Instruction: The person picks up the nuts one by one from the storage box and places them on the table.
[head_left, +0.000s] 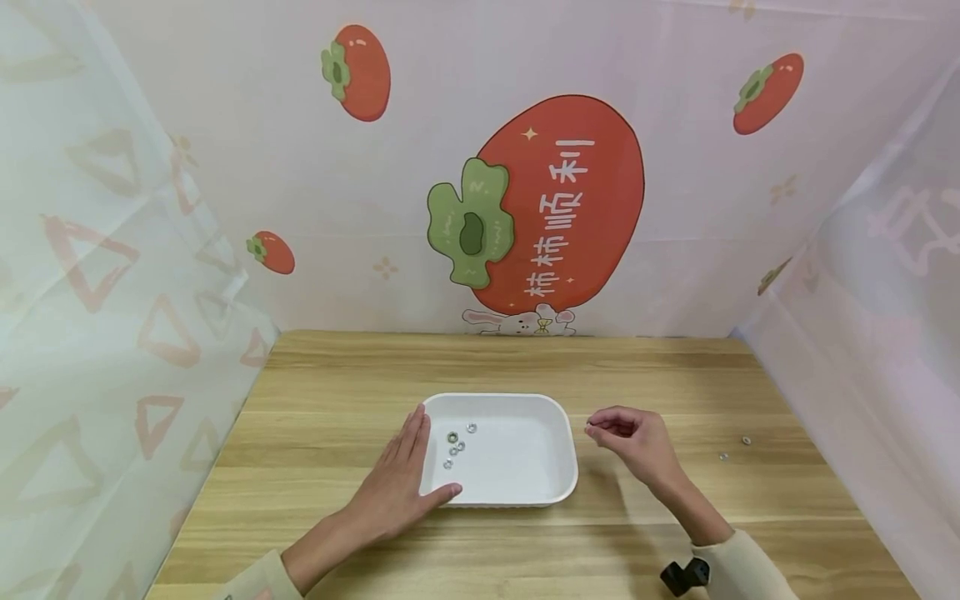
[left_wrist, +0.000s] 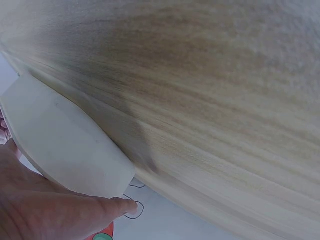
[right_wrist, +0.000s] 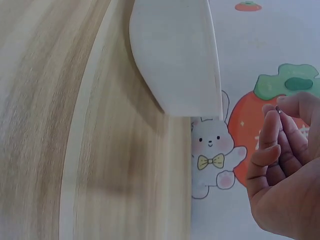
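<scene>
A white plastic tray (head_left: 517,458) lies on the wooden table, with several small metal nuts (head_left: 453,437) toward its left side. Flat along the left rim, my left hand (head_left: 397,487) has straight fingers and a thumb stretched over the front rim. To the right of the tray, my right hand (head_left: 633,437) is raised over the table. Between its thumb and index fingertip it pinches a tiny metal nut (right_wrist: 279,110), mostly covered by the fingertips.
Two loose pieces, a ring-shaped nut (head_left: 746,441) and a smaller nut (head_left: 723,456), lie on the table (head_left: 510,550) at the right. A printed cloth (head_left: 690,208) hangs behind the table and along both sides.
</scene>
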